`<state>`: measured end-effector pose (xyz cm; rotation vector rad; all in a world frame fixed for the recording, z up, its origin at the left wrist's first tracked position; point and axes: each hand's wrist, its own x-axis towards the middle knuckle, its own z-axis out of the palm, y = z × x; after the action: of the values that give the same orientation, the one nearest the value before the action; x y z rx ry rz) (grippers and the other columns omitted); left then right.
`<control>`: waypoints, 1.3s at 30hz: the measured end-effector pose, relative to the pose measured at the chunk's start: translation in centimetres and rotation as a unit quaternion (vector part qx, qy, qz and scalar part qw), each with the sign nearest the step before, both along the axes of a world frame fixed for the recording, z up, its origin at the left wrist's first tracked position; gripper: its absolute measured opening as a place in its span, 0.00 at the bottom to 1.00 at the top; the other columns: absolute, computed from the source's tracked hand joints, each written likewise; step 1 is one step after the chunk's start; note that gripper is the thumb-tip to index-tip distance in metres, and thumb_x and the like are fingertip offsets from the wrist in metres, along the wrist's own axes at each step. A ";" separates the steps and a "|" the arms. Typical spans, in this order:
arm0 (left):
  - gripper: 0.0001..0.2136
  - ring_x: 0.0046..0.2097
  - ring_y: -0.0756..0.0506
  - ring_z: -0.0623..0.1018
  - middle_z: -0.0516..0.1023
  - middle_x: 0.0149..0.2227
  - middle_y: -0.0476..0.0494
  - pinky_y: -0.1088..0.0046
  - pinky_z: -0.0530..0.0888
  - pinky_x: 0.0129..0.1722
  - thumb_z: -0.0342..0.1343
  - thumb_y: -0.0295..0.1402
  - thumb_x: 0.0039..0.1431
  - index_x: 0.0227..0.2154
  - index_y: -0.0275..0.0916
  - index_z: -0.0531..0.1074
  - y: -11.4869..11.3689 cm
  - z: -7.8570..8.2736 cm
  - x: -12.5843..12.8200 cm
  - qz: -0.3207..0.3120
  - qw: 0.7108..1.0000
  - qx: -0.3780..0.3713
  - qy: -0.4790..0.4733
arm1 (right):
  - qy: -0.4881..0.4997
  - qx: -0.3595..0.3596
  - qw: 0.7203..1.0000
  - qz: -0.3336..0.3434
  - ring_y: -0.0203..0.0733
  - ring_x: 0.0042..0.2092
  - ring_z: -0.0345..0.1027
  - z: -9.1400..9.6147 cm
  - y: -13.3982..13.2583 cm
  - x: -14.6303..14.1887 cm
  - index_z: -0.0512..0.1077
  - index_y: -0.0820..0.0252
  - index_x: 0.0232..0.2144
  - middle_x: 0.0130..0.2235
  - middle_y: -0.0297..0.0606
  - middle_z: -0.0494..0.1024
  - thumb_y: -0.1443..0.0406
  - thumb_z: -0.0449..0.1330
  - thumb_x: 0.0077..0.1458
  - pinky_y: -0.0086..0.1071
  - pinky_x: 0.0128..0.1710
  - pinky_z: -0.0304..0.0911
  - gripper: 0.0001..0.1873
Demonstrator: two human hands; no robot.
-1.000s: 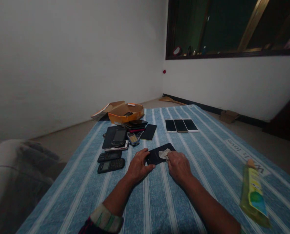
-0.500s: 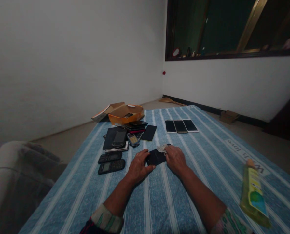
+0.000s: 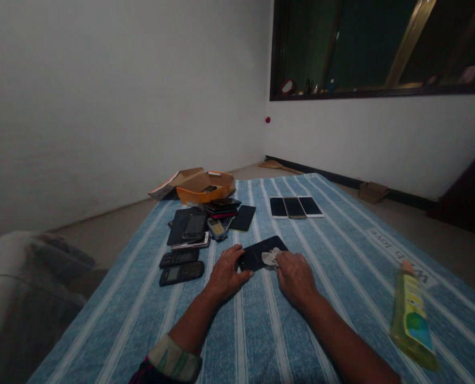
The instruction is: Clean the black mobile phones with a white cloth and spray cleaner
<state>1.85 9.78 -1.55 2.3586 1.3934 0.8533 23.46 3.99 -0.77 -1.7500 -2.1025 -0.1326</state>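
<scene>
Rt hand (image 3: 295,274) slid back toward me, pinching white cloth (image 3: 270,256) on dark smartphone (image 3: 255,256), flat on striped sheet (image 3: 341,256). Lt hand (image 3: 227,269) clamps its left edge. Best: light even strokes, lt firm.

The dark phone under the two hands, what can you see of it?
The dark phone is a flat, thin slab, black and smooth-looking, with rounded corners. In the dim light no buttons or screen image can be made out. It lies flat on the blue striped sheet, turned at a slant. The left hand grips its near left end, and the right hand presses a small pale cloth onto its face towards the right end.
</scene>
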 end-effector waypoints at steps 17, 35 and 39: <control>0.25 0.58 0.33 0.72 0.73 0.56 0.35 0.49 0.70 0.56 0.67 0.35 0.44 0.48 0.39 0.74 0.0 0.0 0.0 -0.007 1.000 0.011 -0.018 | 0.001 0.000 1.000 -0.011 0.44 0.43 0.65 0.1 0.9 -0.4 0.73 0.60 0.37 0.40 0.42 0.75 0.73 0.53 0.58 0.34 0.45 0.54 0.10; 0.25 0.58 0.32 0.72 0.73 0.56 0.34 0.50 0.70 0.57 0.67 0.34 0.43 0.48 0.38 0.74 -0.3 0.3 0.1 -0.004 1.000 -0.002 -0.023 | 0.000 -0.017 1.000 -0.022 0.43 0.41 0.66 0.5 2.1 -0.6 0.73 0.59 0.37 0.39 0.40 0.76 0.72 0.53 0.59 0.34 0.44 0.54 0.09; 0.25 0.58 0.32 0.72 0.73 0.56 0.34 0.49 0.70 0.57 0.67 0.34 0.43 0.48 0.37 0.74 -0.4 0.5 0.2 0.001 1.000 -0.007 -0.013 | 0.005 -0.026 0.999 -0.024 0.42 0.42 0.67 0.6 3.7 -0.7 0.73 0.59 0.37 0.40 0.40 0.75 0.72 0.53 0.59 0.33 0.43 0.54 0.09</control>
<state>2.07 9.41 -1.10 2.3287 1.3866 0.8681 22.72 7.70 -0.17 -1.8276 -2.0764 -0.0834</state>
